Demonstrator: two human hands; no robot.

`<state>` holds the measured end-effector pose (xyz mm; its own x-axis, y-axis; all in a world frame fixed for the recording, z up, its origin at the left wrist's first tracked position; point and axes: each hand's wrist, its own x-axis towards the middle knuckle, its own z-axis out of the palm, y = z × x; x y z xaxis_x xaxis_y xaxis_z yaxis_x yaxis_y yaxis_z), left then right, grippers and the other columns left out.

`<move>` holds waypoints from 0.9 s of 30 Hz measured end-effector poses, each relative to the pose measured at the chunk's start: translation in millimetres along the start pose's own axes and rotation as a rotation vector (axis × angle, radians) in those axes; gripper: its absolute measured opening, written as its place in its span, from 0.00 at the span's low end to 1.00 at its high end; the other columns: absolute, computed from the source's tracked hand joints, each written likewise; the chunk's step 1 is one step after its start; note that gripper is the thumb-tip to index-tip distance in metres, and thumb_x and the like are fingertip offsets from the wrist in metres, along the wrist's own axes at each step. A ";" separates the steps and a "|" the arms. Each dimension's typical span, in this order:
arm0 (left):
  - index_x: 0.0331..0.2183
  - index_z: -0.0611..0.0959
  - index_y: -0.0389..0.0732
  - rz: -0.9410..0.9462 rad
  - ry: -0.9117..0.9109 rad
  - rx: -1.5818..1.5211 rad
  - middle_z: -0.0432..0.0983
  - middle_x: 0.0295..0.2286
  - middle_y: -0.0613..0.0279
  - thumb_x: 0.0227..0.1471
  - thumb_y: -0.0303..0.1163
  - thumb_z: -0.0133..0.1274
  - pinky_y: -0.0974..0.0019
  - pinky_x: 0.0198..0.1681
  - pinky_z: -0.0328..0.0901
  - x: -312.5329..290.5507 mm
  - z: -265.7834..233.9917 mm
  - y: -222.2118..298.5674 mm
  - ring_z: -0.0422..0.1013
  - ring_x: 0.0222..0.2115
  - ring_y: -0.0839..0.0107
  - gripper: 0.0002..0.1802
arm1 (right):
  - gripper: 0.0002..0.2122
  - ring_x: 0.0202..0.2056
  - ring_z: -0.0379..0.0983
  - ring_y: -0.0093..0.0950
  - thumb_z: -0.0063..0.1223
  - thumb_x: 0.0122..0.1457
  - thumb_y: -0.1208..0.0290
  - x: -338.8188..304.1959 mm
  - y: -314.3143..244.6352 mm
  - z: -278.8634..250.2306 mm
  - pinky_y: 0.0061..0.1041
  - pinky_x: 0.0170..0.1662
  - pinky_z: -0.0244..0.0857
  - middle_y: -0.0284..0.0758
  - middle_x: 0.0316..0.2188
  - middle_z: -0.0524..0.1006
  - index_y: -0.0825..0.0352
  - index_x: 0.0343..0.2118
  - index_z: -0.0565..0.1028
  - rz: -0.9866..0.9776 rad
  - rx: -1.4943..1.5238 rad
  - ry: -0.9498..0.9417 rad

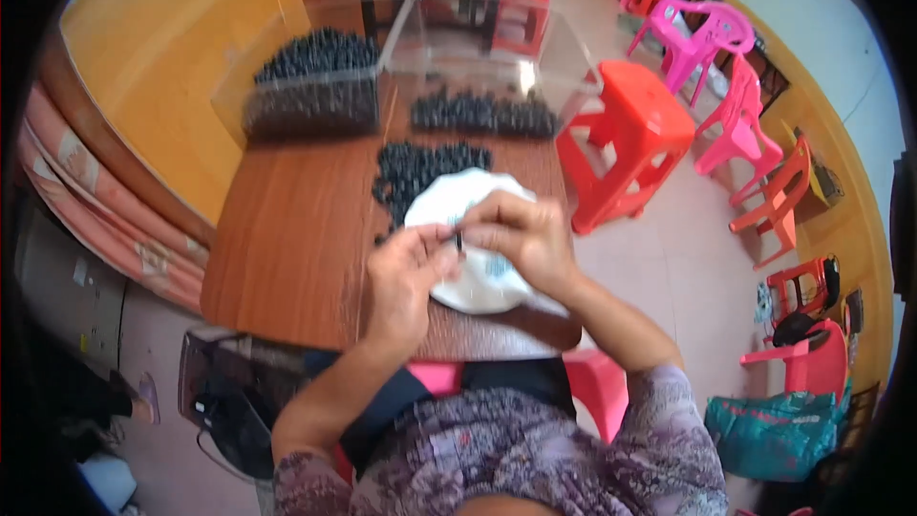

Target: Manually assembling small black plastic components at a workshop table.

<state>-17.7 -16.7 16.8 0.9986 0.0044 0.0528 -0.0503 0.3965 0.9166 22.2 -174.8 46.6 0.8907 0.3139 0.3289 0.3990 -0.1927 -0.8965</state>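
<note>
With left hand and right hand close together, pinches a small black piece at the meeting fingertips, over the white plate. Can make out blue-green marks on the plate, too blurred to read. Works near the close and right edges of the brown tabletop, with open room to the left. Has a pile of black pieces just beyond the hands, beside the plate's far-left rim.

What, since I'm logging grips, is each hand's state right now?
Left hand: closed, fingertips pinching a small dark piece above the white plate.
Right hand: closed, fingertips apparently pinching that same piece.
</note>
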 end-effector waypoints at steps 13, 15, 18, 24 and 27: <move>0.37 0.75 0.28 0.009 -0.061 -0.125 0.74 0.31 0.57 0.49 0.19 0.52 0.74 0.33 0.69 2.5 -1.9 -4.3 0.73 0.31 0.72 0.10 | 0.09 0.33 0.72 0.21 0.57 0.45 0.86 -1.7 12.6 -0.7 0.19 0.39 0.68 0.33 0.30 0.76 0.72 0.32 0.76 -0.024 0.275 -0.029; 0.37 0.75 0.28 -0.006 -0.061 -0.122 0.74 0.31 0.57 0.49 0.19 0.52 0.75 0.33 0.69 1.3 -2.9 -5.1 0.73 0.32 0.73 0.10 | 0.10 0.33 0.72 0.22 0.58 0.45 0.86 -3.6 11.1 0.7 0.20 0.39 0.69 0.35 0.31 0.75 0.73 0.32 0.76 -0.026 0.234 -0.039; 0.37 0.75 0.28 0.008 -0.076 -0.116 0.74 0.31 0.57 0.49 0.19 0.52 0.75 0.33 0.69 1.0 -2.7 -6.8 0.72 0.31 0.74 0.10 | 0.10 0.33 0.72 0.24 0.58 0.44 0.86 -4.2 14.0 -1.3 0.21 0.39 0.69 0.36 0.32 0.75 0.74 0.32 0.76 -0.075 0.193 -0.058; 0.37 0.75 0.28 0.013 -0.062 -0.144 0.74 0.31 0.56 0.49 0.19 0.52 0.75 0.33 0.69 3.1 -2.0 -8.7 0.72 0.31 0.74 0.10 | 0.10 0.35 0.71 0.26 0.58 0.44 0.86 -1.6 17.3 -3.2 0.23 0.38 0.70 0.38 0.32 0.74 0.74 0.32 0.75 -0.158 0.083 -0.085; 0.37 0.75 0.28 -0.005 -0.063 -0.163 0.74 0.30 0.56 0.49 0.19 0.52 0.75 0.33 0.68 4.1 -4.5 -11.1 0.72 0.30 0.74 0.10 | 0.10 0.35 0.71 0.26 0.58 0.44 0.86 -1.9 18.7 -1.7 0.23 0.39 0.69 0.39 0.32 0.74 0.74 0.32 0.75 -0.115 0.155 -0.082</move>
<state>-12.9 -17.0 5.1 0.9955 -0.0539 0.0779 -0.0365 0.5404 0.8406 28.4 -180.6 29.7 0.8183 0.4010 0.4118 0.4527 -0.0081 -0.8916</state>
